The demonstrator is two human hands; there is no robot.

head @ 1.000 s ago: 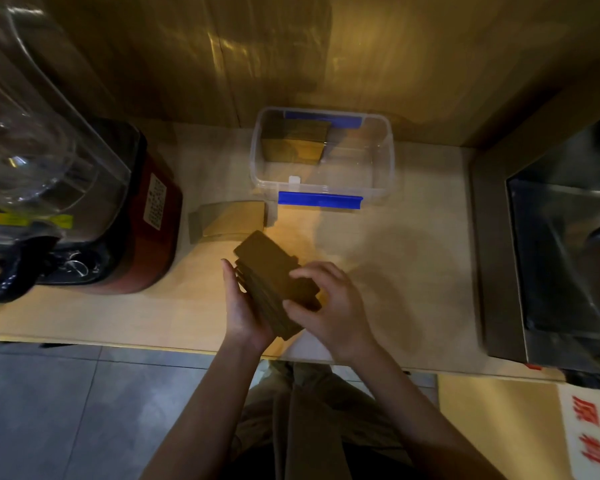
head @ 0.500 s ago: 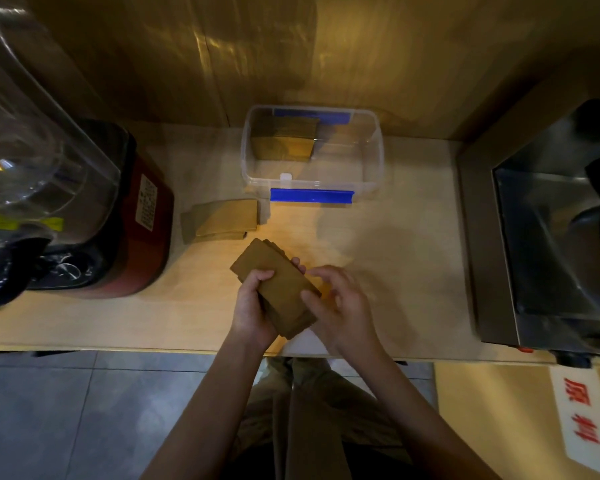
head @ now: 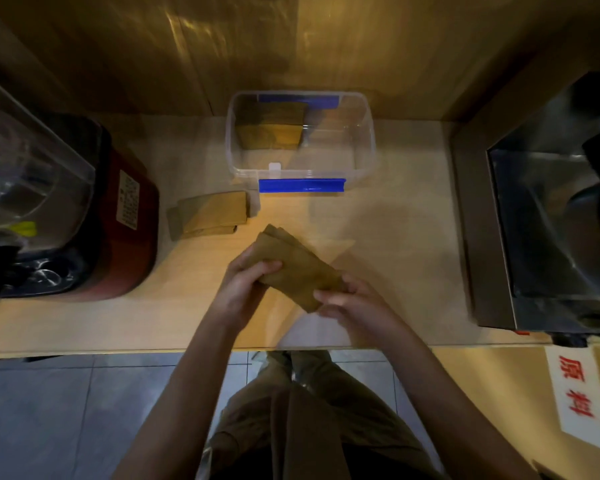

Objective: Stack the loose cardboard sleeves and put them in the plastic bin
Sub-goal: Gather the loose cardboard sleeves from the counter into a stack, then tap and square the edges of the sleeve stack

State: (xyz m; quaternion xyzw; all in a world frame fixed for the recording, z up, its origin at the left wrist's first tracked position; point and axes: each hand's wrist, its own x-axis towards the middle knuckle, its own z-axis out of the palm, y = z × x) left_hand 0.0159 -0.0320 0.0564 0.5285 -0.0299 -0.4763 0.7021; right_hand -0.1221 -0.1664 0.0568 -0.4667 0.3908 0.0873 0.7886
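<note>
A stack of brown cardboard sleeves (head: pixel 297 268) lies tilted between my hands above the counter. My left hand (head: pixel 246 287) grips its left end, thumb on top. My right hand (head: pixel 352 303) grips its lower right end. More loose sleeves (head: pixel 210 216) lie flat on the counter to the left, in front of the bin. The clear plastic bin (head: pixel 368 147) with blue latches stands at the back, open, with a stack of sleeves (head: pixel 271 128) in its left part.
A red-based blender (head: pixel 129 216) with a clear jug stands at the left. A steel appliance (head: pixel 548 216) fills the right side. A wooden wall runs behind the bin. The counter's front edge (head: pixel 118 349) lies just below my hands.
My hands have turned the stack flatter and longer left to right; my right hand slid to its lower right end. The view shifted slightly.
</note>
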